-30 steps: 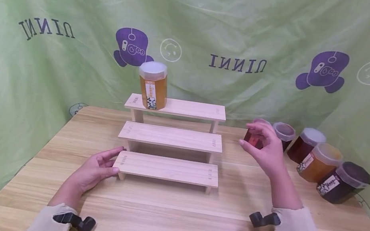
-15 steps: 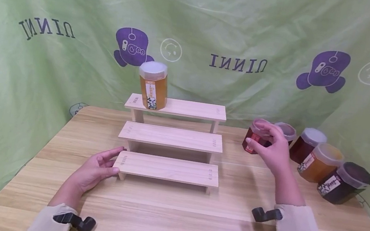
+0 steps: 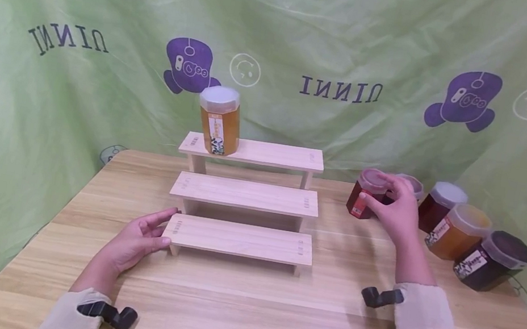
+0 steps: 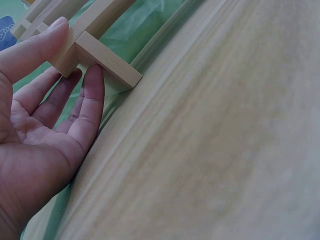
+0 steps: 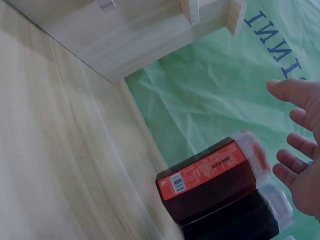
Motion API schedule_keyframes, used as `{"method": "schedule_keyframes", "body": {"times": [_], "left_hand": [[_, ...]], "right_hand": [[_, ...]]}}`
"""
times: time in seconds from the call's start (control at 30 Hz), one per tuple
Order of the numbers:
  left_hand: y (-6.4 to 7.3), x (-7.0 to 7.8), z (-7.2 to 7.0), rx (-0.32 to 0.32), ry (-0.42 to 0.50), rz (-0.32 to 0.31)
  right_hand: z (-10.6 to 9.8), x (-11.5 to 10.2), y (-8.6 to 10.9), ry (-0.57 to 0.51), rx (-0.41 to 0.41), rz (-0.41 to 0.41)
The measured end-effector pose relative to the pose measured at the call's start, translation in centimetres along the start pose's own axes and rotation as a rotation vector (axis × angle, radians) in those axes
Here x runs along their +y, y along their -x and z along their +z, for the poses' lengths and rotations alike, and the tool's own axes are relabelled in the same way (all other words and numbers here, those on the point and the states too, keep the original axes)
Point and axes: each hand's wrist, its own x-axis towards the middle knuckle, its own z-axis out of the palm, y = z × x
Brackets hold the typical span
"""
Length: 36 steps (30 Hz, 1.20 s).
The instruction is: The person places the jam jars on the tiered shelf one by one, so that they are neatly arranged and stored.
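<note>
A three-step wooden display stand [image 3: 238, 239] stands mid-table. My left hand [image 3: 130, 244] holds the left end of its lowest step; in the left wrist view the thumb [image 4: 52, 37] lies on the board and fingers reach under it. A honey-coloured jar [image 3: 223, 132] with a clear lid stands on the top step's left end. My right hand [image 3: 397, 214] is over a dark red jar [image 3: 357, 203] at the back right, its thumb in front of the jar. In the right wrist view, spread, bent fingers [image 5: 302, 145] stay apart from that jar's lid [image 5: 252, 157].
Right of the dark red jar a row of jars curves toward the front: one partly hidden dark jar [image 3: 414, 184], a dark red one [image 3: 438, 206], an amber one [image 3: 457, 232] and a near-black one [image 3: 488, 263]. A green curtain [image 3: 287, 13] hangs behind the wooden table [image 3: 240, 310].
My right hand has shifted slightly to the right, so more of the dark red jar shows. My left hand stays on the stand.
</note>
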Motion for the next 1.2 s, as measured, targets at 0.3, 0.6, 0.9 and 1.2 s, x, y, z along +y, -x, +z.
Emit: {"method": "schedule_keyframes", "body": {"times": [0.3, 0.6, 0.9, 1.2], "left_hand": [[0.0, 0.0, 0.0, 0.004, 0.0, -0.003], [0.0, 0.2, 0.0, 0.01, 0.006, -0.018], [0.0, 0.2, 0.1, 0.014, 0.001, -0.028], [0.1, 0.3, 0.2, 0.014, 0.005, -0.021]], "right_hand": [[-1.1, -0.2, -1.7, 0.081, -0.11, 0.019], [-2.5, 0.2, -4.3, 0.181, -0.273, 0.034], [-2.8, 0.6, -5.9, 0.257, -0.391, 0.031], [-2.6, 0.9, -6.9, 0.302, -0.473, 0.028]]}}
